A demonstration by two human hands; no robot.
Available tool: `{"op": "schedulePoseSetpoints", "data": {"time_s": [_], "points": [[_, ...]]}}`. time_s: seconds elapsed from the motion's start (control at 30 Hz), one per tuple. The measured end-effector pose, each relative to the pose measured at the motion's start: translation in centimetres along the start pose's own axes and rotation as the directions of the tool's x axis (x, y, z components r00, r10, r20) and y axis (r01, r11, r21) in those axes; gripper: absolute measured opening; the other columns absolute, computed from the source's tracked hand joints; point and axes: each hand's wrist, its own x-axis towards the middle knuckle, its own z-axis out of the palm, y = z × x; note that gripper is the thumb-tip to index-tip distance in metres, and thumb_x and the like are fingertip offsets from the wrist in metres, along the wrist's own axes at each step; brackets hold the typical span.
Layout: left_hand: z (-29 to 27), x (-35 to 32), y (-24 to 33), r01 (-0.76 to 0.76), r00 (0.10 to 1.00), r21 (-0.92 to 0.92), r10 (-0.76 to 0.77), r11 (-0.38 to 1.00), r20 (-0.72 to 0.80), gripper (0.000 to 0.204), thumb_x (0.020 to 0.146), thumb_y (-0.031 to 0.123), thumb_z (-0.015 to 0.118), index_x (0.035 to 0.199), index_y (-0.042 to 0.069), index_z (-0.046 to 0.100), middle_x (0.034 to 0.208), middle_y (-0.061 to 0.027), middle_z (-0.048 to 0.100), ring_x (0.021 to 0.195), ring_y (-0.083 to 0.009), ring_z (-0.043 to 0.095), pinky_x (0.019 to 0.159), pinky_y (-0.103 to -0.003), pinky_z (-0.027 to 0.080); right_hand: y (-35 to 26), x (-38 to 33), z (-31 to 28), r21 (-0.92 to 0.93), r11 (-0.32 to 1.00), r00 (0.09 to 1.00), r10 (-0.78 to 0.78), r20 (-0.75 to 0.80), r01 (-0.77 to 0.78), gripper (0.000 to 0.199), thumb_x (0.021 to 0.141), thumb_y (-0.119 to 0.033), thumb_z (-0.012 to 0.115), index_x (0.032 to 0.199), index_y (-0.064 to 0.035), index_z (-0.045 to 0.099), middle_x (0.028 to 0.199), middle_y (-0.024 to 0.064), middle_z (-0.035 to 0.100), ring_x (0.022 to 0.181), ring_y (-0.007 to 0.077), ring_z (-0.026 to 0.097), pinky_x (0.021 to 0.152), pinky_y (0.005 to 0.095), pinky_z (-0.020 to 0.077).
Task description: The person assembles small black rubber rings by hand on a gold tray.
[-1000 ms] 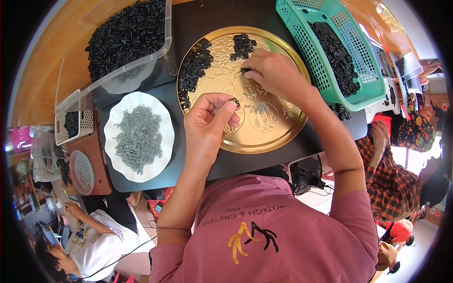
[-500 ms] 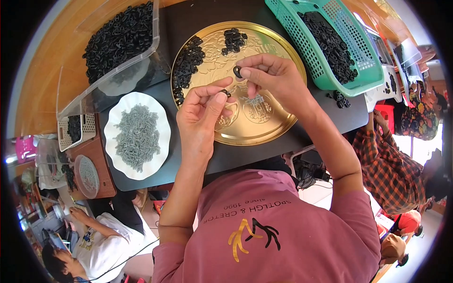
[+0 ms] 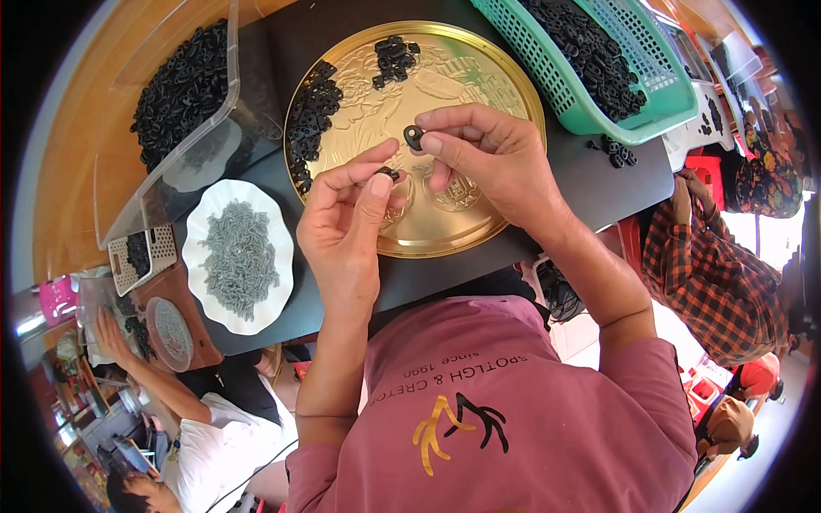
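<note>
My left hand point(image 3: 346, 235) pinches a small black part point(image 3: 387, 173) between thumb and forefinger. Close beside it, my right hand point(image 3: 500, 162) grips a black ring-shaped part point(image 3: 414, 138) with a hole through it; the two parts are apart. Both hands are held over a round gold tray point(image 3: 505, 103) with embossed pictures. One pile of black parts point(image 3: 312, 120) lies along the tray's left side, and a smaller cluster point(image 3: 395, 60) sits at its far edge. Left of my left hand, a white wavy-edged plate point(image 3: 284, 256) bears a heap of small grey screw-like pieces point(image 3: 239, 261).
A clear plastic bin point(image 3: 224, 107) full of black parts stands far left. At the far right is a green perforated basket point(image 3: 547, 73) of black parts, with loose ones point(image 3: 617, 152) below it. Other people sit left and right, one in a checked shirt point(image 3: 710, 274).
The view has shifted, so the tray and plate appear farther left. Both my hands keep their pinch on the black parts. The person at the left has stretched an arm toward the containers there.
</note>
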Motion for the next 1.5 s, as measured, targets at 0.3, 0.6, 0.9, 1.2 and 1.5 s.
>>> {"op": "schedulePoseSetpoints", "data": {"time_s": [0.3, 0.6, 0.9, 1.2, 1.5], "points": [[0.5, -0.2, -0.4, 0.011, 0.998, 0.014, -0.012, 1.000, 0.069, 0.014, 0.090, 0.003, 0.060, 0.103, -0.001, 0.056, 0.117, -0.0189, 0.062, 0.087, -0.0098, 0.059, 0.075, -0.022, 0.050, 0.6, -0.3, -0.4, 0.078, 0.997, 0.999, 0.001, -0.032, 0.002, 0.024, 0.088, -0.005, 0.064, 0.111, 0.0031, 0.062, 0.089, 0.0069, 0.066, 0.066, 0.0082, 0.060, 0.063, 0.0203, 0.0488], [0.5, -0.1, -0.4, 0.158, 0.987, -0.114, -0.157, 0.981, 0.019, 0.015, 0.090, 0.006, 0.062, 0.102, -0.002, 0.058, 0.093, -0.0086, 0.064, 0.078, -0.0105, 0.059, 0.070, -0.024, 0.049, 0.4, -0.8, -0.7, 0.021, 0.998, 0.998, -0.057, -0.032, 0.058, 0.024, 0.089, -0.003, 0.061, 0.112, 0.0016, 0.062, 0.092, 0.0059, 0.065, 0.069, 0.0072, 0.058, 0.067, 0.0198, 0.0479], [0.5, 0.0, -0.6, 0.174, 0.985, -0.144, -0.171, 0.974, 0.033, 0.016, 0.090, 0.007, 0.063, 0.102, -0.002, 0.059, 0.084, -0.0057, 0.062, 0.072, -0.0104, 0.059, 0.065, -0.023, 0.049, -0.2, -1.4, 0.2, -0.006, 0.997, 0.996, -0.083, 0.022, 0.083, 0.024, 0.090, -0.002, 0.061, 0.113, 0.0019, 0.062, 0.092, 0.0045, 0.065, 0.069, 0.0068, 0.057, 0.066, 0.0198, 0.0479], [0.3, -0.1, -0.7, 0.172, 0.985, -0.143, -0.173, 0.975, 0.007, 0.016, 0.090, 0.008, 0.064, 0.101, -0.002, 0.059, 0.084, -0.0049, 0.061, 0.070, -0.0100, 0.058, 0.065, -0.023, 0.048, -0.1, -1.7, 0.6, -0.076, 0.993, 0.996, -0.091, 0.009, 0.092, 0.023, 0.090, -0.002, 0.061, 0.112, 0.0028, 0.061, 0.091, 0.0045, 0.065, 0.069, 0.0057, 0.056, 0.064, 0.0184, 0.0468], [0.5, -0.3, -0.5, 0.174, 0.985, -0.159, -0.175, 0.972, 0.011, 0.016, 0.090, 0.007, 0.063, 0.101, -0.002, 0.058, 0.083, -0.0060, 0.062, 0.071, -0.0103, 0.060, 0.065, -0.023, 0.049, -0.2, -1.7, 1.1, -0.102, 0.993, 0.998, -0.066, 0.002, 0.066, 0.021, 0.090, -0.002, 0.061, 0.110, 0.0033, 0.062, 0.090, 0.0039, 0.064, 0.069, 0.0054, 0.056, 0.064, 0.0186, 0.0464]]}}
